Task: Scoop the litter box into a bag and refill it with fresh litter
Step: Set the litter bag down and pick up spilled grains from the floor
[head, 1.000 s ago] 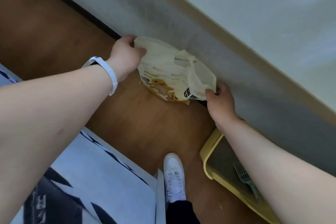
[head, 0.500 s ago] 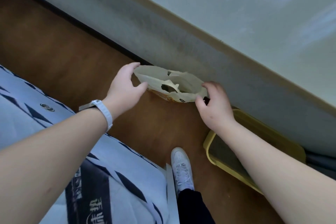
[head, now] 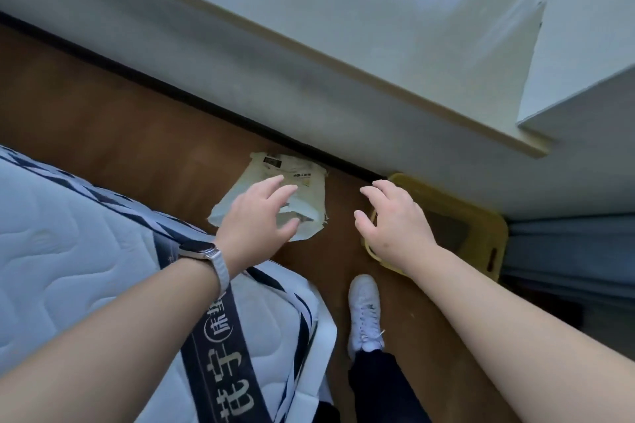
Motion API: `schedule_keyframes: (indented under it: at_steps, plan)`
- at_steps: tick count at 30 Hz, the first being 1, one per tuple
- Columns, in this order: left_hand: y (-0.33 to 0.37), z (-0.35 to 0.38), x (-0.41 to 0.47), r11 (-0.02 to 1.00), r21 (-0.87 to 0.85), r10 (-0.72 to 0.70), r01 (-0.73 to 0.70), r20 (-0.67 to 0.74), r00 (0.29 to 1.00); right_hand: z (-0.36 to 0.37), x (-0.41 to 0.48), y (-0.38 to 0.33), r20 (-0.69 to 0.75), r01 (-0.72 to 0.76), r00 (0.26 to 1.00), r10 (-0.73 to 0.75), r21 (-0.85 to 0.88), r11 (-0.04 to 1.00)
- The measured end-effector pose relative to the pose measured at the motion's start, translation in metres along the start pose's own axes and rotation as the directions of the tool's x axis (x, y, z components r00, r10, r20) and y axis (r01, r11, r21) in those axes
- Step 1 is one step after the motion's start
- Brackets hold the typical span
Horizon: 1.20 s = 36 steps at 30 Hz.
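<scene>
A cream litter bag (head: 305,182) lies flat on the brown floor by the wall's dark baseboard. My left hand (head: 256,216) hovers above its near side with fingers spread, holding nothing. My right hand (head: 395,220) hangs to the right of the bag, fingers loosely bent and empty, in front of the yellow litter box (head: 481,227). The box sits against the wall at the right, and my right hand and forearm hide its left part.
A light blue mattress (head: 68,251) with a dark printed band fills the lower left. My white shoe (head: 366,312) stands on the floor between mattress and box. A pale ledge (head: 378,72) overhangs the wall. A blue curtain (head: 567,251) hangs at the right.
Both hands let go of the bag, which now lies flat on the floor. The hands rose away from it and the view pulled back and up.
</scene>
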State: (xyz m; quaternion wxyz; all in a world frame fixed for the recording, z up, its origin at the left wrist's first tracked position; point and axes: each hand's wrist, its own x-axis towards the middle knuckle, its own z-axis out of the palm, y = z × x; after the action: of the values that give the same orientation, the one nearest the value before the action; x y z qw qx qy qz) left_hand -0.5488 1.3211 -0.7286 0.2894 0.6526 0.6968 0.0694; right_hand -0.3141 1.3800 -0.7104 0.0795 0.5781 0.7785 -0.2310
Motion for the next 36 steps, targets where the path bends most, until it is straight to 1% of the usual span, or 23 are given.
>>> schedule_keyframes:
  at_steps: [5,13,19,27,32,36]
  plan:
    - [0.028,0.014,-0.024,0.999,-0.032,0.002,-0.001,0.029,1.0,0.0,-0.05,0.013,0.033,-0.077,0.996,0.077,-0.012,0.997]
    - [0.089,0.038,-0.039,0.991,0.02,0.13,-0.131,0.077,0.989,0.0,-0.111,0.06,0.02,-0.19,0.982,0.19,0.025,0.981]
    - [0.151,0.064,-0.045,0.973,0.091,0.203,-0.211,0.089,0.975,0.0,-0.154,0.122,0.002,-0.226,0.974,0.226,0.056,0.973]
    - [0.249,0.128,-0.073,0.945,0.18,0.245,-0.274,0.167,0.955,0.007,-0.238,0.227,-0.024,-0.277,0.959,0.282,0.126,0.953]
    - [0.307,0.18,-0.108,0.946,0.223,0.208,-0.234,0.134,0.969,0.021,-0.285,0.292,-0.021,-0.232,0.971,0.238,0.152,0.961]
    - [0.335,0.228,-0.138,0.961,0.227,0.136,-0.16,0.119,0.984,0.037,-0.318,0.337,-0.012,-0.195,0.98,0.199,0.147,0.97]
